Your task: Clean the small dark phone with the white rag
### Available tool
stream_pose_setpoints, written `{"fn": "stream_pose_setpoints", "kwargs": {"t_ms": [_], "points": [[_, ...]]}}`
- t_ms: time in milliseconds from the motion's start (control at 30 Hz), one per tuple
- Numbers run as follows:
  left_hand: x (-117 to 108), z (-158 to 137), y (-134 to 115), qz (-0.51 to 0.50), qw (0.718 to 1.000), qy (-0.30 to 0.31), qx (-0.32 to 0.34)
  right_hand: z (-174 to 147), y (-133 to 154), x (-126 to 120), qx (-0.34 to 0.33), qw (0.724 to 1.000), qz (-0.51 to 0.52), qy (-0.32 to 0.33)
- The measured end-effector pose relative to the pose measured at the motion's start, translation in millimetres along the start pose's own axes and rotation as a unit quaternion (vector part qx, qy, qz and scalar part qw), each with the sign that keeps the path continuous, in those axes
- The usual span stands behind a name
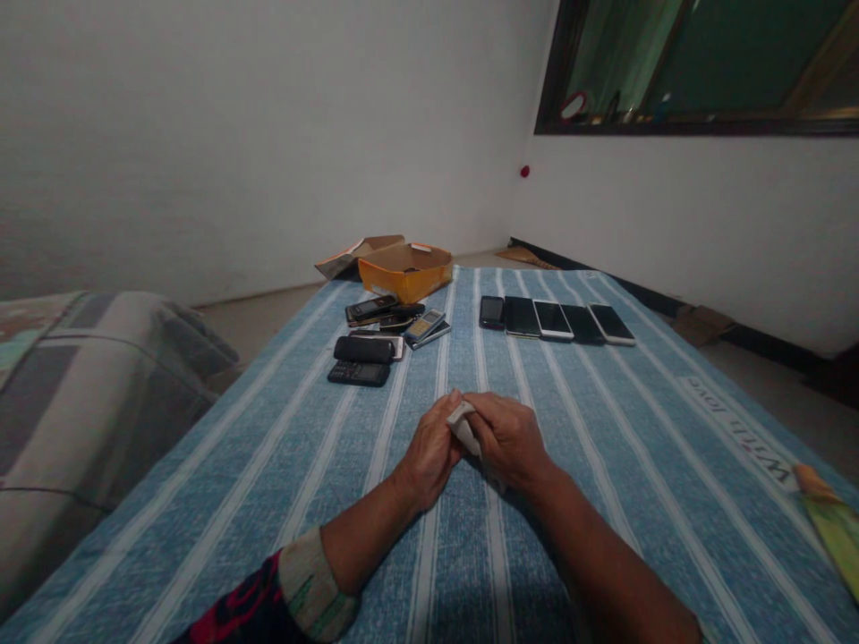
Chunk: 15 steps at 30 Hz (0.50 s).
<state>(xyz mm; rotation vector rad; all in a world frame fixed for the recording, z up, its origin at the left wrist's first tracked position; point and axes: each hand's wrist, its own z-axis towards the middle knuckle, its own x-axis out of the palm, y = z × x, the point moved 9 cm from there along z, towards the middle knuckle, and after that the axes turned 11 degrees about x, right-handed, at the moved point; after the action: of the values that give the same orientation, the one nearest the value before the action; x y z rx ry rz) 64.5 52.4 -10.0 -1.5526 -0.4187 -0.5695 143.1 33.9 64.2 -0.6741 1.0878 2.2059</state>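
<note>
My left hand [428,454] and my right hand [514,438] meet over the middle of the table, fingers curled against each other. A crumpled white cloth [463,424] is gripped in my right hand, one fold showing between the two hands. My left hand is closed too; whatever lies inside it is hidden by the fingers. Beyond it on the left is a loose pile of old mobile phones, with a black keypad phone [358,373] nearest. Farther off to the right, several phones lie side by side in a row, among them a white-framed phone [554,320].
An open orange box [406,273] stands at the table's far end, its flap [359,257] folded out left. Blue striped cloth [301,546] covers the table. A yellow-green item [832,519] lies at the right edge. Left of the table is a fabric-covered seat [100,402].
</note>
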Motion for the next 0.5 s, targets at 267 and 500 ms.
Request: {"fn": "stream_pose_setpoints", "kwargs": {"t_ms": [267,500], "points": [[-2,2,0,0.002,1.000,-0.003,0.008,3,-13,-2,0.023,0.993,0.088,0.077],[1,4,-1,-0.001,1.000,0.006,0.000,2,-28,-5,0.030,0.991,0.099,0.087]]}}
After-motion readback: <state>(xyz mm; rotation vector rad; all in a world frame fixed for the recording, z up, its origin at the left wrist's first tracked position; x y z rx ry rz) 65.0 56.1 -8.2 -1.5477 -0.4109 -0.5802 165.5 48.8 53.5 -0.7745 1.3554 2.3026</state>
